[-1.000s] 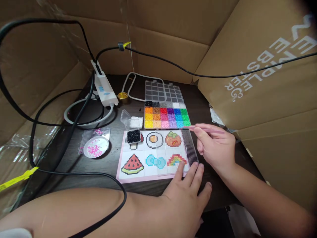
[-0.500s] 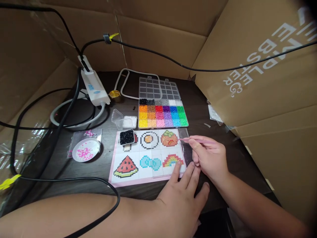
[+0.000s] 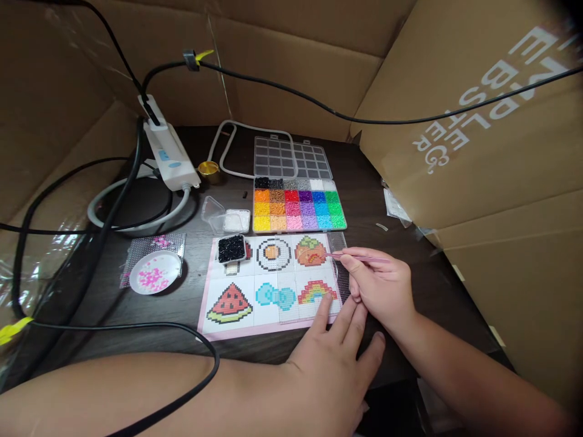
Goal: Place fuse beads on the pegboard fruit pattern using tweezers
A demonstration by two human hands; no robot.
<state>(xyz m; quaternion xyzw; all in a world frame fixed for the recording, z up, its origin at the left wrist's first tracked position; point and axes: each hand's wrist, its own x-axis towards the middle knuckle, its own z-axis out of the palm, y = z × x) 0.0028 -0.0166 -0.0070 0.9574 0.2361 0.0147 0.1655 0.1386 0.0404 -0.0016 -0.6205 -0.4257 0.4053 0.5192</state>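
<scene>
My right hand (image 3: 380,288) pinches a pair of pink tweezers (image 3: 362,257). Their tips are at the right edge of the persimmon picture on the pattern sheet (image 3: 228,331). A clear pegboard (image 3: 339,243) lies over the sheet's right part. My left hand (image 3: 330,358) lies with its fingers spread, one fingertip on the rainbow picture and the others near the pegboard's lower right edge. On the sheet's upper left stands a small box of black beads (image 3: 231,249), partly covering a picture. Whether the tweezers hold a bead is too small to tell.
Behind the sheet sits an open compartment box of coloured beads (image 3: 300,206). A small box of white beads (image 3: 237,221) is beside it. At left, a white dish (image 3: 155,272) of pink beads rests on another pegboard (image 3: 175,244). A power strip (image 3: 170,152), black cables and cardboard walls surround the table.
The view has shifted slightly, so most things sit a little higher and further left. Both hands keep nearly the same pose, with the tweezer tips still by the persimmon picture.
</scene>
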